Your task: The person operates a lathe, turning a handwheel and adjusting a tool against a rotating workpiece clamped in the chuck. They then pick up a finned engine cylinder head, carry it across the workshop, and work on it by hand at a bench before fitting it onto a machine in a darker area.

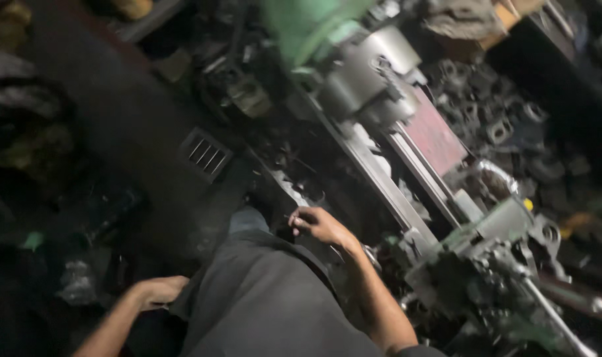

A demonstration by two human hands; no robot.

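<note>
I look down at a green metal lathe [446, 231] that runs from upper middle to lower right. Its round steel chuck [367, 73] sits near the top. My right hand [317, 225] hovers beside the lathe bed, fingers curled with a thin dark object pinched at the fingertips; the blur hides what it is. My left hand [157, 291] hangs low at my left side against my dark grey shirt [268, 304], fingers loosely curled with nothing visible in them.
A slotted metal grille [205, 154] lies on the dark floor to the left. Several dark metal parts [492, 112] are piled right of the lathe. The carriage with its handles [506, 264] sticks out at lower right. Clutter lines the left edge.
</note>
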